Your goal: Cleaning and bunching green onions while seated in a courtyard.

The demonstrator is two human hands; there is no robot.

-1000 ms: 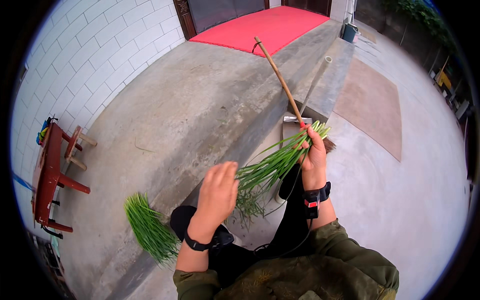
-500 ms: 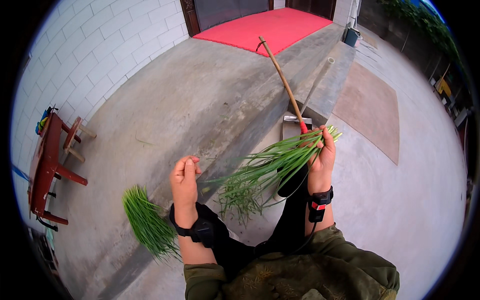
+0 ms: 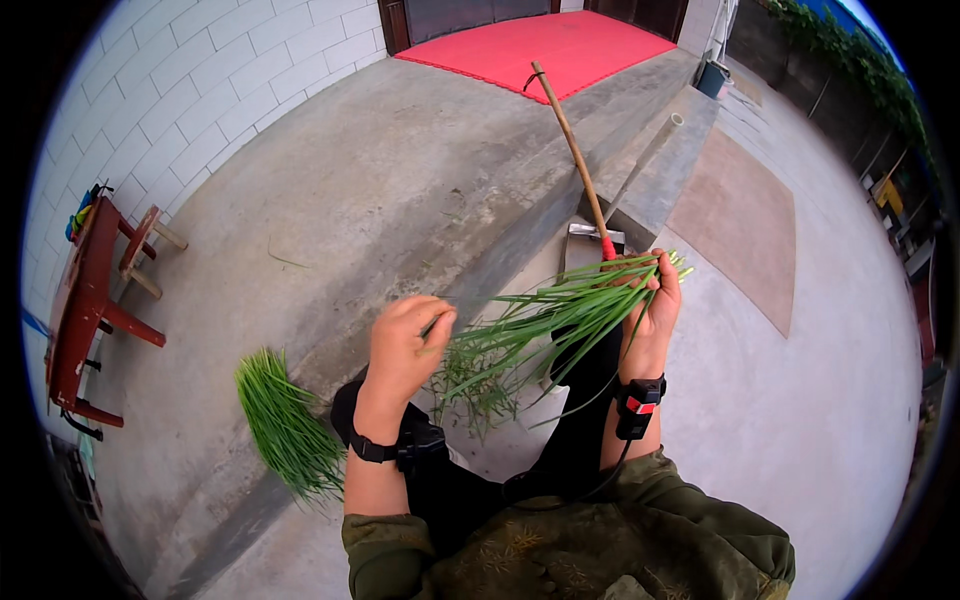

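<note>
Head view: holding a chive bundle (image 3: 590,300) in the right hand (image 3: 655,305), pressing thumb and curled fingers around the stalks near the pale, blunt stem ends. Letting the long, narrow, smooth green blades fan out leftward above the black trousers (image 3: 575,410). Positioning the left hand (image 3: 408,338) just beside the blade tips, folding the fingers together toward the thumb; cannot tell whether pinching a leaf. Wearing black straps with box-shaped devices on both wrists.

Showing a second, denser chive bunch (image 3: 288,425) lying on the rough, stained concrete ledge (image 3: 330,230) to the left. Showing thin, wispy leaf scraps (image 3: 475,385) lying in a loose heap below the held blades.

Facing, just beyond the right hand, a straight wooden pole (image 3: 570,150) with a red collar and a metal dustpan (image 3: 582,250) with a pale tubular handle; partly blocking the view of both with the bundle. Including, at far left, a red-painted bench (image 3: 85,290) and a plain wooden stool (image 3: 138,245) near a white block wall (image 3: 200,100). Including also a flat red mat (image 3: 540,45) at the far side and a brownish rectangular mat (image 3: 740,230) to the right.
</note>
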